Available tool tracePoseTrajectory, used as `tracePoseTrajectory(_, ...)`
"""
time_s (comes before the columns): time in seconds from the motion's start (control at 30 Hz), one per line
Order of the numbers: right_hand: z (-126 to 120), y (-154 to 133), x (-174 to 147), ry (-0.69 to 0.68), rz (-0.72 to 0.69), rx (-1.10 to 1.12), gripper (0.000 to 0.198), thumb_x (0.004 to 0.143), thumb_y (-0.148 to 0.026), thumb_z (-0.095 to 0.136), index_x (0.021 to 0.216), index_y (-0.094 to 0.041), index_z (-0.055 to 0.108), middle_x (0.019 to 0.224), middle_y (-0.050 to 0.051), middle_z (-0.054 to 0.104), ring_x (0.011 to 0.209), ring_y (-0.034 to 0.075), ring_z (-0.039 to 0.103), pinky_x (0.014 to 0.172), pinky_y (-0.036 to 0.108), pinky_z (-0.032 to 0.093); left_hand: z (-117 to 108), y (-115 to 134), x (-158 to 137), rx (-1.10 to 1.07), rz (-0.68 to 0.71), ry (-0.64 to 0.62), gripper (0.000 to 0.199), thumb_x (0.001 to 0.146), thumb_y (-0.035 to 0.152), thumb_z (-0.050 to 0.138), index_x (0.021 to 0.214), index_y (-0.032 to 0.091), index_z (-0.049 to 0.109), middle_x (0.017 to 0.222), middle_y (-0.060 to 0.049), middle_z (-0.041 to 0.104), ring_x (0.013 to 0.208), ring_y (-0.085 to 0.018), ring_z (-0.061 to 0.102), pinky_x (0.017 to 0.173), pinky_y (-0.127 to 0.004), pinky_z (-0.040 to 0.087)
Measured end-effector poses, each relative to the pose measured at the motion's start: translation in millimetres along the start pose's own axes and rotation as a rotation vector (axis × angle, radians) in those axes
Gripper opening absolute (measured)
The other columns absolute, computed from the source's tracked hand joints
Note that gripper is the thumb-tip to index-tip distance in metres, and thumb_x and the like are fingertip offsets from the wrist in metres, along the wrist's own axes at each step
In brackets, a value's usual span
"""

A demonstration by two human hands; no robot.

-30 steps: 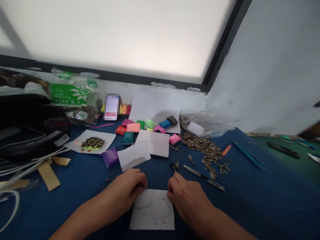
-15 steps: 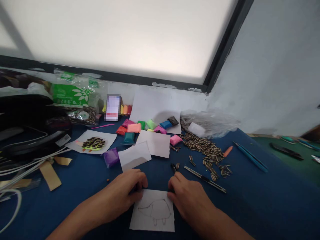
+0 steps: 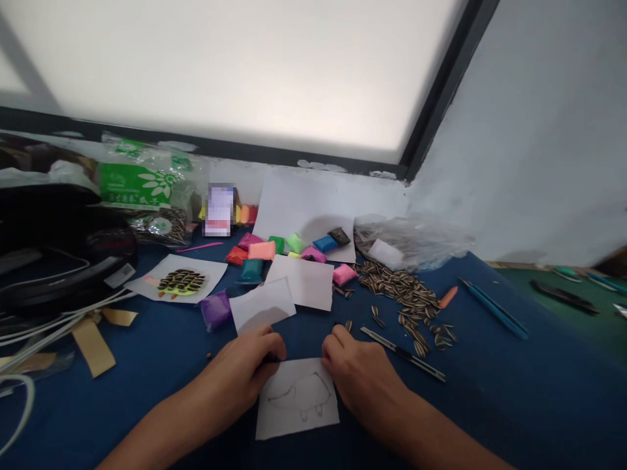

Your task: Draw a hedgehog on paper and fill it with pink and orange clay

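A small white paper [image 3: 306, 424] with a pencil-like outline of an animal, pointed snout and two legs, lies in front of me. My left hand [image 3: 249, 365] has its fingers curled at the upper left corner, thumb against the paper. At the upper right corner, my right hand [image 3: 360, 365] is closed in the same way. The fingertips are partly hidden, but both hands appear to pinch the sheet. Just beyond my right hand lie a sunflower seed [image 3: 348, 325] and a utility knife [image 3: 406, 352].
Blank paper pieces [image 3: 301, 281], a purple clay packet [image 3: 215, 310] and several other coloured packets lie beyond. Sunflower seeds [image 3: 396, 284] are heaped at right beside blue tweezers [image 3: 494, 307]. At left, a paper [image 3: 142, 284] bears a seed-covered clay animal near white cables [image 3: 49, 326].
The drawing paper has shifted away from me and turned slightly, its right side going up. Both hands moved a little with it, and the right hand now covers most of the black pen.
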State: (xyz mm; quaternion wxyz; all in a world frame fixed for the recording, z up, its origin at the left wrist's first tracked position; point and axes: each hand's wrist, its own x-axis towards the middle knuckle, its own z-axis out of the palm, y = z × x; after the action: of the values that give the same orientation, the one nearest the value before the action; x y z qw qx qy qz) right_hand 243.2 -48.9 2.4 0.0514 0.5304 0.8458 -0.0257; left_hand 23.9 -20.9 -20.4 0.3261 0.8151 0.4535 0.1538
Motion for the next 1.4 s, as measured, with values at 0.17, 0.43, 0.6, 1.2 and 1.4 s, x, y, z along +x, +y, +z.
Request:
tracePoseTrajectory(0.17, 5.0, -1.2, 3.0, 0.028, 0.011, -0.015, 0.016, 0.089, -0.001, 0.057, 0.091, -0.016, 0.063, 0.094, 0.009, 0.067, 0.069, 0.021, 0.067, 0.047, 0.03, 0.028, 3.7, -3.4, 3.8, 0.019, 0.024, 0.037, 0.014, 0.084, 0.012, 0.047, 0.081, 0.023, 0.055, 0.086, -0.001, 0.059, 0.077, -0.02, 0.055, 0.068, -0.031, 0.04)
tracePoseTrajectory(0.43, -15.8, 12.1, -8.8, -0.055, 0.252, -0.007, 0.01, 0.097, -0.015, 0.056, 0.099, -0.014, 0.066, 0.1, 0.012, 0.068, 0.078, 0.026, 0.072, 0.058, 0.031, 0.044, 0.0, -3.2, 3.7, 0.019, 0.011, 0.009, 0.018, 0.089, 0.018, 0.043, 0.08, 0.023, 0.058, 0.083, -0.002, 0.059, 0.074, -0.02, 0.055, 0.065, -0.03, 0.038)
tracePoseTrajectory(0.6, -24.2, 20.6, -17.9, -0.169, 0.328, 0.021, 0.024, 0.1, -0.026, 0.057, 0.085, -0.013, 0.071, 0.089, 0.016, 0.074, 0.084, 0.035, 0.074, 0.063, 0.037, 0.047, -3.5, -0.8, 3.9, -0.012, -0.018, -0.029, 0.018, 0.09, 0.022, 0.042, 0.082, 0.023, 0.058, 0.086, -0.003, 0.061, 0.076, -0.021, 0.056, 0.067, -0.032, 0.04)
tracePoseTrajectory(1.2, -5.4, 4.5, -16.6, -0.083, 0.256, 1.532, 0.026, 0.08, -0.042, 0.07, 0.084, -0.02, 0.057, 0.073, 0.002, 0.069, 0.052, 0.012, 0.06, 0.042, 0.02, 0.041, -14.7, 13.4, -8.1, -0.034, -0.161, -0.205, 0.039, 0.068, 0.017, 0.067, 0.105, 0.029, 0.061, 0.113, 0.0, 0.057, 0.105, -0.027, 0.056, 0.083, -0.036, 0.042)
tracePoseTrajectory(1.4, 14.8, -14.9, -15.3, 0.111, 0.253, 1.616, 0.035, 0.087, -0.052, 0.066, 0.085, -0.018, 0.058, 0.067, -0.002, 0.06, 0.056, 0.011, 0.06, 0.052, 0.022, 0.049, -17.2, 17.0, -6.3, -0.034, -0.159, -0.206, 0.04, 0.068, 0.016, 0.067, 0.105, 0.03, 0.061, 0.114, 0.0, 0.057, 0.107, -0.027, 0.056, 0.084, -0.036, 0.041)
